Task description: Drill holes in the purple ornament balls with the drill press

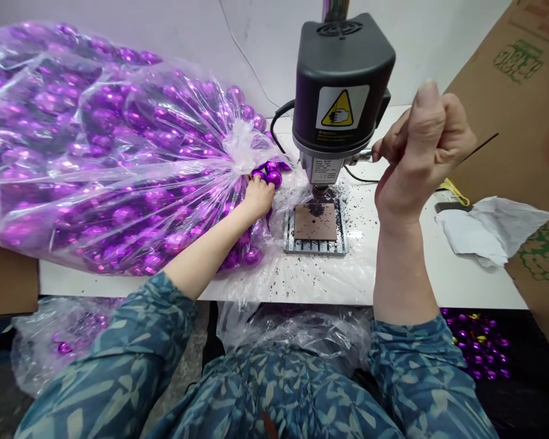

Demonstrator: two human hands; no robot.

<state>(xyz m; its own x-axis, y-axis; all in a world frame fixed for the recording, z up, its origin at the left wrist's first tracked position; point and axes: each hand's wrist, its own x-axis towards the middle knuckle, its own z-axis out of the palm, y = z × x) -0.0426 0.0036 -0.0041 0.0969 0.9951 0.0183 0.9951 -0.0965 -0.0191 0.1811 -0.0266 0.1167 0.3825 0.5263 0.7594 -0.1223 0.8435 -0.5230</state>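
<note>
My left hand (260, 196) reaches to the gathered mouth of a big clear plastic bag (243, 146) full of shiny purple balls. Its fingers are closed over a purple ball (258, 175), and another purple ball (274, 178) sits right beside them. My right hand (423, 146) is raised in a fist around the lever of a black bench drill press (343, 85); the hand hides most of that lever. Below the drill head, a brown square board (315, 222) with a small dark hole lies on the slotted metal base (318, 249). Dark shavings cover part of the board.
Shavings are scattered over the white table (361, 268) and the plastic film on it. White crumpled paper (480, 235) lies at the right near a large cardboard box (498, 103). More purple balls (480, 350) are below the table's edge at the lower right.
</note>
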